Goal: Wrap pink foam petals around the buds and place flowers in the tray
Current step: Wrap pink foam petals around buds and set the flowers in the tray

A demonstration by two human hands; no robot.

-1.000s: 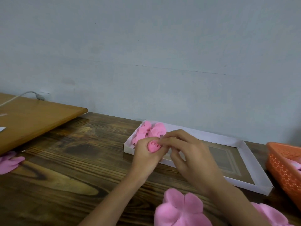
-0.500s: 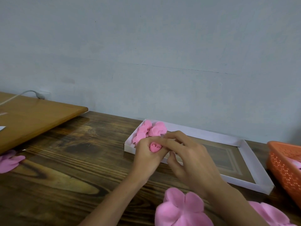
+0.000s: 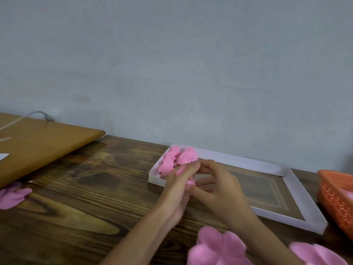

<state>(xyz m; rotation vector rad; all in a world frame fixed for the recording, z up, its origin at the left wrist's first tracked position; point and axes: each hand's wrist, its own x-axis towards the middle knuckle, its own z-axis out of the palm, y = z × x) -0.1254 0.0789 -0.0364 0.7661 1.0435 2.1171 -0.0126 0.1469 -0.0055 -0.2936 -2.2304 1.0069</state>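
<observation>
My left hand [image 3: 176, 185] grips a small pink foam bud [image 3: 189, 181], mostly hidden between the fingers of both hands. My right hand [image 3: 219, 190] curls round the bud from the right, its fingertips meeting those of the left hand. Both hands hover at the near left corner of the white tray [image 3: 298, 190]. Finished pink flowers [image 3: 177, 159] lie in the tray's far left corner, just behind my hands. Loose pink foam petals [image 3: 217, 247] lie on the table near the bottom edge.
An orange perforated basket [image 3: 336, 196] stands at the right edge. More pink petals [image 3: 13, 196] lie at the left edge and others [image 3: 317, 253] at the bottom right. A light wooden board [image 3: 38, 146] with a white cable [image 3: 28, 115] occupies the far left. The wall runs close behind.
My left hand has rolled over the bud, so the bud's rose face no longer shows. Both hands stay at the tray's near left corner.
</observation>
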